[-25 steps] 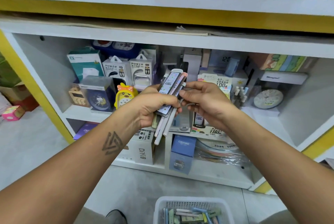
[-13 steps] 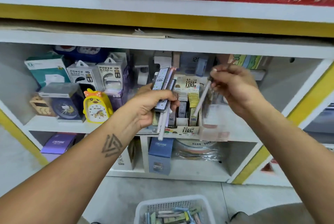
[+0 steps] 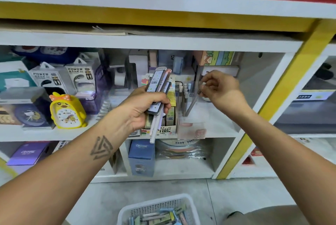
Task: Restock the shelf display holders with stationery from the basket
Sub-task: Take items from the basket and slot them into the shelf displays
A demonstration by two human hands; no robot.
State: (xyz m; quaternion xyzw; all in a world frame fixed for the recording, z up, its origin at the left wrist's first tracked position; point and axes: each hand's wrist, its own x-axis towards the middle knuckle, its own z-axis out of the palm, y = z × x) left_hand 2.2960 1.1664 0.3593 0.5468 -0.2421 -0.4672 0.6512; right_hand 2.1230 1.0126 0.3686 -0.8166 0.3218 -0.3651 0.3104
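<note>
My left hand (image 3: 143, 108) grips a bundle of pens and flat lead-refill packs (image 3: 158, 86) in front of the middle shelf. My right hand (image 3: 221, 86) pinches the top of one grey pen (image 3: 191, 103), whose tip points down into a clear pen holder (image 3: 190, 128) on the shelf, beside several pens standing there. A cardboard display box of refill packs (image 3: 171, 115) stands just left of that holder, partly hidden by my left hand. The white basket (image 3: 138, 210) with more stationery sits on the floor below.
The white shelf board (image 3: 216, 126) carries a yellow duck alarm clock (image 3: 66, 112), power bank boxes (image 3: 80, 79) and other boxed goods on the left. A yellow post (image 3: 283, 95) bounds the shelf on the right. Blue boxes (image 3: 141, 157) stand on the lower shelf.
My right hand drew one pen out of the bundle, carried it right and lowered it toward the clear holder. The view shifted to the right. My left hand kept its bundle.
</note>
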